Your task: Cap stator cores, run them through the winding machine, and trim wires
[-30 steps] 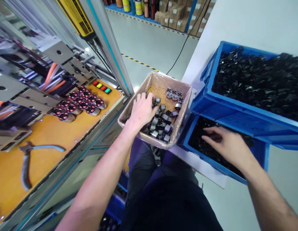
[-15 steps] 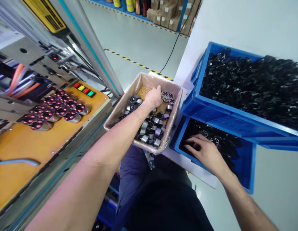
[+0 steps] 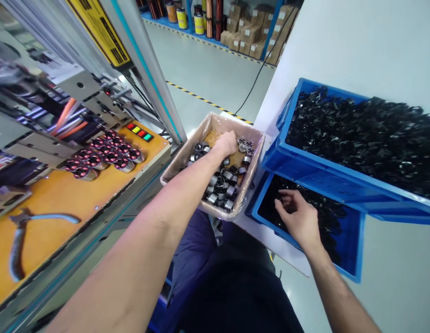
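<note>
My left hand (image 3: pixel 228 142) reaches into a plastic-lined box (image 3: pixel 168 176). Its fingers are closed beside a small group of upright ring-shaped metal cores (image 3: pixel 249 151); what they hold is hidden behind the hand. Nearer to me in the box, more silver and black cores (image 3: pixel 220 181) lie jumbled. My right hand (image 3: pixel 300 217) is over the lower blue bin (image 3: pixel 352 259), which holds black plastic parts (image 3: pixel 328 217). Thumb and fingers are bent towards each other in a pinch, and anything dark between them blends into the black parts.
An upper blue bin (image 3: pixel 340 185) heaped with black parts overhangs the lower one on the white table (image 3: pixel 357 37). To the left, copper-wound cores (image 3: pixel 104 155) and pliers (image 3: pixel 24 219) rest on an orange machine top (image 3: pixel 72 194). A metal post (image 3: pixel 149 69) stands beside the box.
The view has swung left, bringing the pliers into sight. My right hand has lifted a little from the black parts, its thumb and fingers drawn closer. My left hand stays by the upright cores.
</note>
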The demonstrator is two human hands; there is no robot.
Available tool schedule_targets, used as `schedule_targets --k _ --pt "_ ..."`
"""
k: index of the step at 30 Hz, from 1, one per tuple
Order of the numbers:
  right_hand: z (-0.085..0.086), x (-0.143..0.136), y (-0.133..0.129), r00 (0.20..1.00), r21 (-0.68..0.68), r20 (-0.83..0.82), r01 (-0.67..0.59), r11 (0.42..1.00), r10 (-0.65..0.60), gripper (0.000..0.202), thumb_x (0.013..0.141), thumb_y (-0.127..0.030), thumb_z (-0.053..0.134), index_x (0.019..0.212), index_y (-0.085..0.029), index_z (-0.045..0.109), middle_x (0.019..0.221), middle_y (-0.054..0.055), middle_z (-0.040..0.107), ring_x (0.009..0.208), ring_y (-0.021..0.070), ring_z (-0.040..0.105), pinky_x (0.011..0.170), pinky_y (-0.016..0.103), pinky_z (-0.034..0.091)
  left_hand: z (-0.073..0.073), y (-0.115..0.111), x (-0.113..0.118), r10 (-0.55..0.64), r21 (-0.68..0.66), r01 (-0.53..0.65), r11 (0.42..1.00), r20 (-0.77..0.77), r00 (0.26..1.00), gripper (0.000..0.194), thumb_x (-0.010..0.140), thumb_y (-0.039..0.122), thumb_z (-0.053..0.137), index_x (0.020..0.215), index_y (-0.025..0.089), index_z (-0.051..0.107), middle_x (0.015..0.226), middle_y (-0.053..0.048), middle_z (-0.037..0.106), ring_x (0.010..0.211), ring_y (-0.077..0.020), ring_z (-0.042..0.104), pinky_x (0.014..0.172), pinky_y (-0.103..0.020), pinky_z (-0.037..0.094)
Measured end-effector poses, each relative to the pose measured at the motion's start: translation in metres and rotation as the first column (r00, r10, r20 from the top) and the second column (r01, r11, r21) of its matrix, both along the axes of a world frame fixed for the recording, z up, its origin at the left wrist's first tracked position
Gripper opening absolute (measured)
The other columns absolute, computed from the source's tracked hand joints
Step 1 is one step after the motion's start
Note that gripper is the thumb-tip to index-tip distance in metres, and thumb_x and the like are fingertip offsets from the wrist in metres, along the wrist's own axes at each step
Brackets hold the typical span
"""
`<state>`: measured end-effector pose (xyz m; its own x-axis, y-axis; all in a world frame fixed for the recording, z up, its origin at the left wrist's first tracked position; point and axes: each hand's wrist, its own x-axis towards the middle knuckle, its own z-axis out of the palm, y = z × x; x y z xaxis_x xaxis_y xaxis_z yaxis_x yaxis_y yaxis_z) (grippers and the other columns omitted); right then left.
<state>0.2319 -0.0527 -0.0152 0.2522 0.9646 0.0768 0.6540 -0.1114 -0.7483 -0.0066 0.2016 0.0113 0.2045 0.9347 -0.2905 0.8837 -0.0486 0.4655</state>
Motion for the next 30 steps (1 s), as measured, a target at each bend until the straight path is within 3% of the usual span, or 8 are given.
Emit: schedule_targets --k 4,6,8,10,13,16,20,30 --pt "-0.004 0.002 0.001 0.998 0.012 -0.047 0.041 0.999 -0.041 0.029 0.091 -0.051 0.076 0.105 -0.026 0.077 0.084 0.003 0.081 0.07 0.0237 0.08 0.073 0.037 0.065 0.01 -0.005 -0.018 0.13 -0.06 -0.117 0.991 0.337 0.932 0.02 0.104 0.017 0.062 0.122 0.015 0.069 0.087 -0.008 0.071 0.089 -0.0235 0.078 0.087 -0.037 0.067" --pt "-0.005 0.004 0.002 0.999 0.01 -0.046 0.01 1.0 -0.009 0.025 0.09 -0.048 0.076 0.102 -0.026 0.08 0.081 0.002 0.08 0.068 0.0225 0.077 0.072 0.037 0.064 0.016 -0.02 -0.025 0.183 -0.101 -0.153 0.983 0.554 0.812 0.025 0.115 0.022 0.041 0.116 0.017 0.066 0.084 -0.006 0.067 0.078 -0.0168 0.073 0.073 -0.028 0.063" --pt "-0.002 0.004 0.002 0.999 0.034 -0.036 -0.004 0.999 0.005 0.023 0.089 -0.045 0.076 0.1 -0.026 0.083 0.084 0.003 0.079 0.068 0.0211 0.074 0.073 0.037 0.062 0.02 -0.047 -0.027 0.282 -0.238 -0.151 0.959 0.829 0.484 0.033 0.12 0.03 0.036 0.108 0.018 0.064 0.085 -0.006 0.067 0.073 -0.0131 0.069 0.062 -0.021 0.057" --pt "0.005 0.001 0.002 0.998 0.082 -0.062 0.021 0.996 -0.016 0.019 0.09 -0.041 0.077 0.098 -0.026 0.085 0.085 0.002 0.077 0.067 0.0195 0.07 0.07 0.037 0.06 0.02 -0.081 -0.024 0.407 -0.405 -0.052 0.913 0.913 0.037 0.031 0.12 0.039 0.048 0.103 0.018 0.064 0.086 -0.004 0.069 0.069 -0.0113 0.068 0.055 -0.019 0.051" --pt "0.027 -0.015 0.003 0.981 0.155 -0.193 0.051 0.987 -0.02 0.013 0.092 -0.034 0.079 0.1 -0.026 0.085 0.084 0.001 0.076 0.068 0.0183 0.07 0.065 0.033 0.057 0.018 -0.133 -0.011 0.495 -0.486 0.093 0.869 0.846 -0.196 0.037 0.114 0.055 0.066 0.099 0.021 0.064 0.077 0.002 0.066 0.058 -0.0111 0.062 0.045 -0.019 0.044" --pt "0.057 -0.042 0.006 0.954 0.212 -0.285 -0.032 0.977 0.094 0.011 0.095 -0.024 0.082 0.105 -0.028 0.084 0.093 0.0 0.08 0.076 0.0177 0.074 0.069 0.031 0.06 0.013 -0.168 0.0 0.49 -0.46 0.172 0.871 0.839 -0.237 0.043 0.109 0.067 0.07 0.103 0.024 0.064 0.067 0.006 0.058 0.051 -0.0126 0.056 0.04 -0.02 0.036" --pt "0.082 -0.072 0.014 0.932 0.272 -0.281 -0.153 0.95 0.23 0.014 0.095 -0.016 0.084 0.096 -0.028 0.077 0.098 -0.002 0.082 0.078 0.0152 0.075 0.07 0.029 0.059 0.008 -0.184 0.001 0.467 -0.428 0.224 0.875 0.869 -0.165 0.051 0.107 0.071 0.067 0.093 0.023 0.062 0.062 0.004 0.056 0.05 -0.0138 0.056 0.044 -0.022 0.039" --pt "0.081 -0.08 0.02 0.932 0.329 -0.111 -0.294 0.898 0.346 0.015 0.103 -0.015 0.081 0.101 -0.028 0.087 0.102 0.001 0.089 0.09 0.0203 0.084 0.08 0.034 0.067 -0.004 -0.195 -0.003 0.397 -0.376 0.273 0.886 0.918 -0.025 0.06 0.112 0.075 0.052 0.131 0.021 0.07 0.054 0.006 0.057 0.042 -0.015 0.052 0.046 -0.024 0.045"
